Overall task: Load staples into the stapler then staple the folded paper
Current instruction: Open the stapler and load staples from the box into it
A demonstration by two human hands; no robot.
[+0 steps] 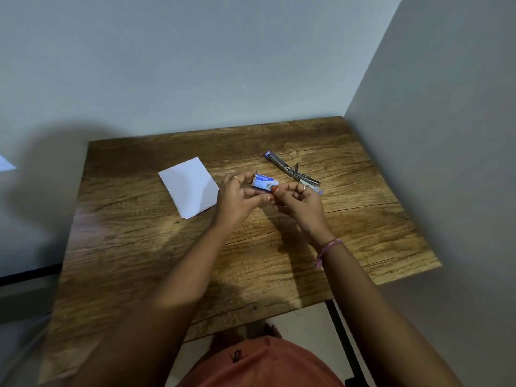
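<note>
Both hands [268, 198] around a small blue staple box [264, 181], between folded paper [190, 187] and opened stapler [291, 171].

The desk [251, 261] looks like wood with a dark, streaky grain — matt, faintly shiny near its left edge. The folded paper [190, 187] is plain white and matt. The stapler [290, 170] is bare, glinting metal with purple plastic ends. The staple box [264, 181] looks like printed card — blue and white.

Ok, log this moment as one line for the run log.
stage: opening staple box | left hand: holds box | right hand: holds box | stapler: open on table, untouched | folded paper: unstapled
</note>
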